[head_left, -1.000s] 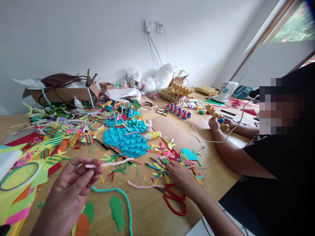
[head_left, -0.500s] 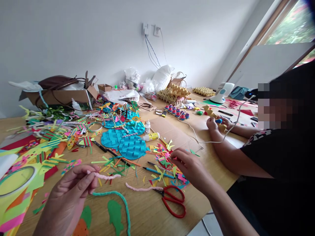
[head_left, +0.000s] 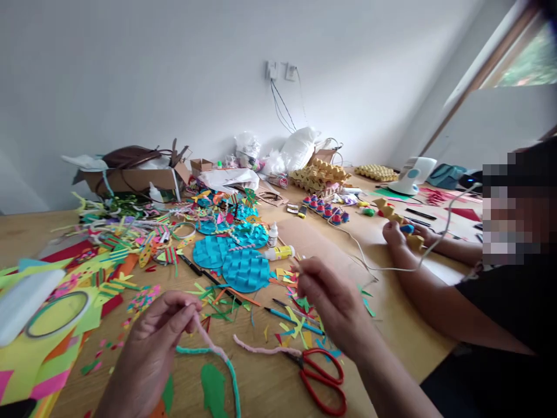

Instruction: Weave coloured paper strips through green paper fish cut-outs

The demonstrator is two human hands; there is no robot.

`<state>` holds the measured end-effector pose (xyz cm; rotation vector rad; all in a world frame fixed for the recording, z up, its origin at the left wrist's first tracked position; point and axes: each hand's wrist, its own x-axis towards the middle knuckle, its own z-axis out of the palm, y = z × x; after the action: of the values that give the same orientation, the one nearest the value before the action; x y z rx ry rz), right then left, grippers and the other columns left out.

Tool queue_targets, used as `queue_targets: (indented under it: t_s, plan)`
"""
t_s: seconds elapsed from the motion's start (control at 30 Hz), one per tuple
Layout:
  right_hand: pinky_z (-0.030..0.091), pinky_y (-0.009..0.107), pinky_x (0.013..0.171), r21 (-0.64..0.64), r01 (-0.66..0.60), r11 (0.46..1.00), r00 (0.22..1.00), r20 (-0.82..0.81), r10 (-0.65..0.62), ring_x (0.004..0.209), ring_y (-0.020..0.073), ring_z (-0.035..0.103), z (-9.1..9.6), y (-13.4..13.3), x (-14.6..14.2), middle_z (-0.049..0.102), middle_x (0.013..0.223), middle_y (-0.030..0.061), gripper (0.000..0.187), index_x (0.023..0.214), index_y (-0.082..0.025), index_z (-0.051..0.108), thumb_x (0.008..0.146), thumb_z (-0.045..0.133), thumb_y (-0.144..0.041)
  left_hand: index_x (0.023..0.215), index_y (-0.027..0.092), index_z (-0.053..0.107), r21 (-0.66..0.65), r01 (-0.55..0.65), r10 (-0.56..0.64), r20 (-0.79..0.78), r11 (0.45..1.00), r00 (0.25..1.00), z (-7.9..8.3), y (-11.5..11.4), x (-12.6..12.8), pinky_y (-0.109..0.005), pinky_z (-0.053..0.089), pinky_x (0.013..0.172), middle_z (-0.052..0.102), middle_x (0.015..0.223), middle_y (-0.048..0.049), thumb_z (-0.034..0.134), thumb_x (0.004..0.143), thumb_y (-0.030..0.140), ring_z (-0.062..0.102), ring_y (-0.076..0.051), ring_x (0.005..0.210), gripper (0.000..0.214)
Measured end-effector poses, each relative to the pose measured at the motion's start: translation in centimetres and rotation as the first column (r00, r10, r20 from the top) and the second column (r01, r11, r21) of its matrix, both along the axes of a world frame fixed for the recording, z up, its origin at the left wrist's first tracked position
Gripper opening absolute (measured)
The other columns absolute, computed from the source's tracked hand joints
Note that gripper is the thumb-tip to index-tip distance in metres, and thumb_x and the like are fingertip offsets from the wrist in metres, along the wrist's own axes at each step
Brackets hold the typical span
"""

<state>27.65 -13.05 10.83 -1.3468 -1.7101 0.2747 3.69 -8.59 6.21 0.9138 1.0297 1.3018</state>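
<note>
My left hand (head_left: pixel 159 342) pinches one end of a short pink pipe cleaner (head_left: pixel 209 338), which slants down to the right. Its lower end overlaps a turquoise pipe cleaner (head_left: pixel 232 377) on the table. My right hand (head_left: pixel 333 299) is raised over colourful paper scraps, its fingers closed together. A thin stick shows by those fingertips; whether it is held I cannot make out. Between my hands, a second pink pipe cleaner (head_left: pixel 265 350) lies with one end at the blades of the red-handled scissors (head_left: pixel 324 374). A green paper cutout (head_left: pixel 213 388) lies near the turquoise one.
Blue woven paper discs (head_left: pixel 246 270), a glue bottle (head_left: pixel 278 252) and a blue pen (head_left: pixel 287 316) lie ahead. Paper sheets and a tape roll (head_left: pixel 58 313) are at left. On the right, a person's hands (head_left: pixel 400 235) hold a piece of egg carton; a white cable (head_left: pixel 391 269) crosses there.
The view has shifted, so the scene sits lower and further right. The pink pipe cleaner in my left hand now slants downward. My right hand has moved slightly left and away from me.
</note>
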Motion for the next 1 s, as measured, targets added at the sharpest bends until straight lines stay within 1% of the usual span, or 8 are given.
queue_targets:
  t_s: [0.07, 0.17, 0.33, 0.4, 0.67, 0.8, 0.9, 1.0]
  plan:
    - [0.035, 0.020, 0.057, -0.054, -0.135, 0.989, 0.991, 0.012, 0.136, 0.061, 0.0093, 0.047, -0.1, 0.6, -2.4, 0.052, 0.068, -0.0018, 0.013, 0.078, -0.018, 0.052, 0.088, 0.044, -0.020, 0.064, 0.019, 0.065, 0.047, 0.048, -0.048, -0.005, 0.998, 0.999, 0.2, 0.1, 0.3, -0.016, 0.048, 0.056, 0.064, 0.067, 0.0022, 0.079, 0.054, 0.030, 0.055, -0.010, 0.061, 0.021]
    - [0.033, 0.018, 0.056, -0.157, -0.248, 0.956, 0.968, -0.014, 0.249, 0.063, 0.0090, 0.047, -1.4, 1.6, -5.6, 0.052, 0.070, -0.0020, 0.009, 0.075, -0.018, 0.053, 0.082, 0.055, -0.022, 0.065, 0.019, 0.064, 0.105, 0.091, -0.089, -0.020, 0.990, 0.996, 0.6, 0.3, 0.5, -0.015, 0.046, 0.054, 0.062, 0.066, 0.0023, 0.074, 0.062, 0.030, 0.053, -0.009, 0.058, 0.016]
    - [0.030, 0.017, 0.051, -0.363, -0.324, 0.874, 0.946, -0.113, 0.303, 0.059, 0.0080, 0.048, -4.2, 2.4, -8.6, 0.055, 0.072, -0.0034, 0.012, 0.085, -0.019, 0.057, 0.074, 0.063, -0.020, 0.065, 0.018, 0.061, 0.138, 0.132, -0.130, -0.021, 0.982, 0.991, 0.5, 0.4, 0.2, -0.017, 0.045, 0.056, 0.059, 0.067, 0.0025, 0.069, 0.069, 0.029, 0.052, -0.009, 0.059, 0.014]
    - [0.028, 0.016, 0.051, -0.372, -0.335, 0.866, 0.942, -0.137, 0.306, 0.056, 0.0071, 0.046, -4.8, 2.4, -8.9, 0.052, 0.065, -0.0047, 0.002, 0.076, -0.017, 0.057, 0.077, 0.058, -0.016, 0.065, 0.018, 0.061, 0.133, 0.162, -0.160, -0.022, 0.978, 0.987, 0.3, 0.3, 0.2, -0.018, 0.045, 0.057, 0.058, 0.067, 0.0023, 0.068, 0.071, 0.029, 0.051, -0.010, 0.059, 0.014]
    - [0.025, 0.017, 0.051, -0.361, -0.370, 0.856, 0.929, -0.114, 0.353, 0.056, 0.0069, 0.040, -4.6, 3.2, -7.0, 0.043, 0.058, -0.0055, 0.018, 0.065, -0.016, 0.051, 0.082, 0.052, -0.016, 0.064, 0.017, 0.059, 0.120, 0.259, -0.253, -0.061, 0.958, 0.966, -0.2, 0.9, 0.1, -0.017, 0.040, 0.056, 0.053, 0.062, 0.0028, 0.065, 0.073, 0.033, 0.045, -0.009, 0.059, 0.020]
    - [0.026, 0.016, 0.055, -0.347, -0.402, 0.847, 0.916, -0.157, 0.370, 0.059, 0.0067, 0.040, -4.4, 4.1, -7.1, 0.042, 0.061, -0.0060, 0.016, 0.065, -0.017, 0.049, 0.080, 0.051, -0.010, 0.065, 0.017, 0.059, 0.091, 0.222, -0.221, -0.025, 0.971, 0.975, 0.2, 1.6, -0.1, -0.016, 0.040, 0.056, 0.056, 0.066, 0.0027, 0.068, 0.071, 0.032, 0.046, -0.008, 0.059, 0.019]
    - [0.027, 0.016, 0.055, -0.353, -0.434, 0.829, 0.900, -0.217, 0.379, 0.060, 0.0070, 0.040, -4.5, 4.7, -8.0, 0.043, 0.062, -0.0060, 0.014, 0.066, -0.017, 0.049, 0.079, 0.051, -0.011, 0.067, 0.017, 0.059, 0.136, 0.193, -0.192, -0.019, 0.972, 0.981, 1.0, 2.0, -0.1, -0.017, 0.042, 0.055, 0.062, 0.075, 0.0006, 0.067, 0.073, 0.031, 0.049, -0.007, 0.057, 0.017]
    - [0.027, 0.017, 0.054, -0.348, -0.494, 0.797, 0.860, -0.327, 0.390, 0.061, 0.0078, 0.039, -4.6, 5.5, -8.9, 0.043, 0.064, -0.0054, 0.010, 0.071, -0.017, 0.052, 0.081, 0.050, -0.016, 0.070, 0.019, 0.059, 0.184, 0.185, -0.190, 0.012, 0.965, 0.982, 1.7, 2.3, 0.1, -0.019, 0.045, 0.056, 0.063, 0.073, 0.0006, 0.064, 0.076, 0.030, 0.053, -0.009, 0.057, 0.013]
